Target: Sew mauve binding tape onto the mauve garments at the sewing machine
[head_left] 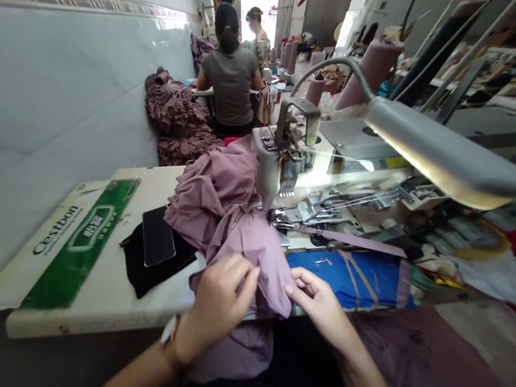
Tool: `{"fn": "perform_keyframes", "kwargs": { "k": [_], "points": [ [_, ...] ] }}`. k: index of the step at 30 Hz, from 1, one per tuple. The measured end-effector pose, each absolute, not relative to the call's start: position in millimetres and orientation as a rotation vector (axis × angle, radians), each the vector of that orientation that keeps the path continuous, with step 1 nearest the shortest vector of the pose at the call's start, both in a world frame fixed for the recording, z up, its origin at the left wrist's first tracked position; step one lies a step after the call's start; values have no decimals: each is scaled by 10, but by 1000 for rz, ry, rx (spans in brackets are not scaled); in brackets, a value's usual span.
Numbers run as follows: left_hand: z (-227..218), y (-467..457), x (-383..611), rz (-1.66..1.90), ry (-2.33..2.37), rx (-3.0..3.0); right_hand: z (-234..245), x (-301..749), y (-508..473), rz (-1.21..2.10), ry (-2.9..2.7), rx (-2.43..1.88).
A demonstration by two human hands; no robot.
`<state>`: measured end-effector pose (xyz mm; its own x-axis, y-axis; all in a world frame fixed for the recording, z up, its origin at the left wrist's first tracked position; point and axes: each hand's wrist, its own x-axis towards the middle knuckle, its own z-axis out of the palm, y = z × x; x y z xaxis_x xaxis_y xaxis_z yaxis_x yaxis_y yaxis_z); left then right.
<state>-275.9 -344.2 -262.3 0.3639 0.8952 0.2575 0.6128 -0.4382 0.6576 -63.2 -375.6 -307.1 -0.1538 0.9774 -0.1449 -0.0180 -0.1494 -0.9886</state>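
Observation:
My left hand point(220, 304) pinches the edge of a mauve cloth garment point(245, 242) just in front of the sewing machine. My right hand point(315, 302) holds the same cloth at its right edge, its fingertips on the fold. The industrial sewing machine head point(275, 158) stands directly beyond the cloth, and the garment runs up to its needle area. A narrow mauve fabric strip point(341, 238) stretches right from under the machine. Part of the cloth hangs below the table edge, near my lap.
To the left, a phone point(158, 236) lies on black cloth point(151, 268), beside a green-and-white Certbon package point(75, 247). A blue cloth point(346, 279) lies right of my hands. A metal lamp point(444, 154) overhangs the machine. Beyond, a seated person point(230, 85) works beside a ruffled mauve pile point(173, 115).

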Motion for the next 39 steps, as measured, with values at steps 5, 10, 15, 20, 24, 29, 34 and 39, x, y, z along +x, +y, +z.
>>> {"fn": "perform_keyframes", "kwargs": {
  "k": [5, 10, 15, 20, 24, 29, 34, 39],
  "points": [
    [-3138, -4033, -2568, 317, 849, 752, -3046, -602, -3772, 1688, -1189, -1039],
    [-3105, -3961, -2446, 697, 708, 416, -2993, -563, -3694, 1604, -1276, -1034],
    [-2720, -3801, -2632, 1241, 1161, 1011, -2924, -705, -3733, 1268, -1181, -1117],
    [-2301, -3532, -2816, 1490, 1096, 1012, -3030, -1172, -4159, 2142, -1173, -556],
    [-2146, -3454, -2866, 1477, 1009, 953, -3264, -1303, -4366, 2007, -1386, -766],
    [-2215, -3704, -2800, 1218, 1153, 1236, -3273, -1120, -4184, 1574, -1134, -910],
    [-2126, -3815, -2803, 1106, 1125, 1279, -3030, -1076, -4096, 2026, -1173, -560],
    [-2091, -3684, -2886, 1279, 929, 900, -3105, -1126, -4060, 2042, -1155, -539]
  ]
}}
